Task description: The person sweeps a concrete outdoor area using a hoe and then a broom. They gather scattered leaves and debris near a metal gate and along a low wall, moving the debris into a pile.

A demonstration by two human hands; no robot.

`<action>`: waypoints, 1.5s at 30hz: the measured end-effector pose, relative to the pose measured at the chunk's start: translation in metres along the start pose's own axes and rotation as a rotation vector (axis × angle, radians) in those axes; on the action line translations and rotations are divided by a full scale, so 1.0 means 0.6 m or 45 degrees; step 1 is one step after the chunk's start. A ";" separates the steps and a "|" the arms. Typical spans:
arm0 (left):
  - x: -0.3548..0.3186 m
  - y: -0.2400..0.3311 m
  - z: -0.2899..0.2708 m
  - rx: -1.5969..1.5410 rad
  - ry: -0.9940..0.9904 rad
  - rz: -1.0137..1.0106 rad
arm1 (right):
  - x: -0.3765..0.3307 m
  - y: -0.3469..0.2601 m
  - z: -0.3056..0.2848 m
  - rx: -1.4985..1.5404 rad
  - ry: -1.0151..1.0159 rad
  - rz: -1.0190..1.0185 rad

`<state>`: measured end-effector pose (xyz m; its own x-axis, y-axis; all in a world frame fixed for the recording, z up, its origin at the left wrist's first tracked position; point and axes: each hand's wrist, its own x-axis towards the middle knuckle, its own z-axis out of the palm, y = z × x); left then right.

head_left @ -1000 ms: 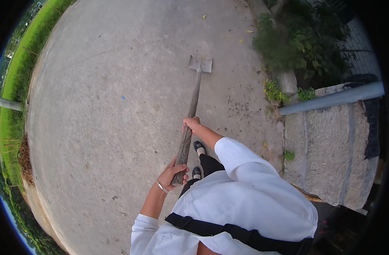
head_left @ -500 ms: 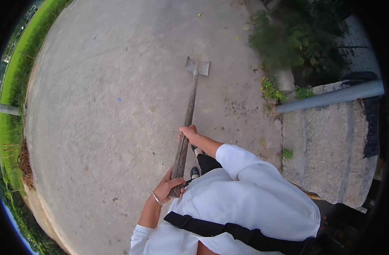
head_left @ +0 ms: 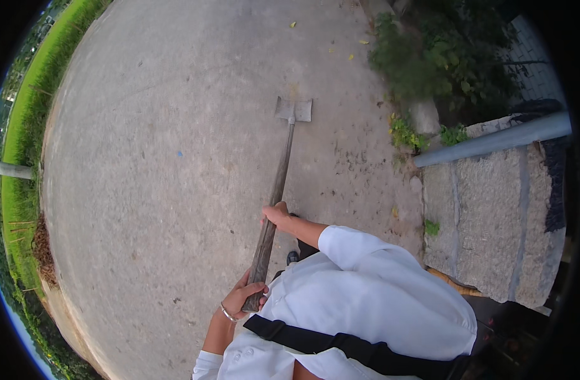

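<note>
Both hands are closed around the long wooden handle of a shovel, which runs from the lower middle of the frame up to its flat metal blade in the upper middle, resting on the concrete ground. The left hand wraps the butt end of the shaft, a thin bangle at its wrist; the right hand grips higher up, fingers curled fully round the wood.

To scrape or push well, the blade probably wants to stay flat and low against the concrete, with the right hand steering and the left driving from behind (a steep angle would likely make the edge catch).

Open room lies to the left and top of the frame, up to the grass verge. On the right the space is hemmed by a stone wall, a grey pipe and shrubs.
</note>
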<state>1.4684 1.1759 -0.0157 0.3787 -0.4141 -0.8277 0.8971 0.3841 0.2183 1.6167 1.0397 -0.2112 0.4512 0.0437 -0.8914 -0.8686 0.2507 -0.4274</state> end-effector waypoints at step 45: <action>-0.353 0.021 0.061 1.911 0.423 -0.118 | -0.189 0.138 0.042 1.195 -0.485 0.404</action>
<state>1.4079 1.2382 0.1812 0.4269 -0.1140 -0.8971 0.3867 -0.8738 0.2950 1.4984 1.0797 -0.1418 0.4074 0.4973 -0.7660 -0.5252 0.8138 0.2490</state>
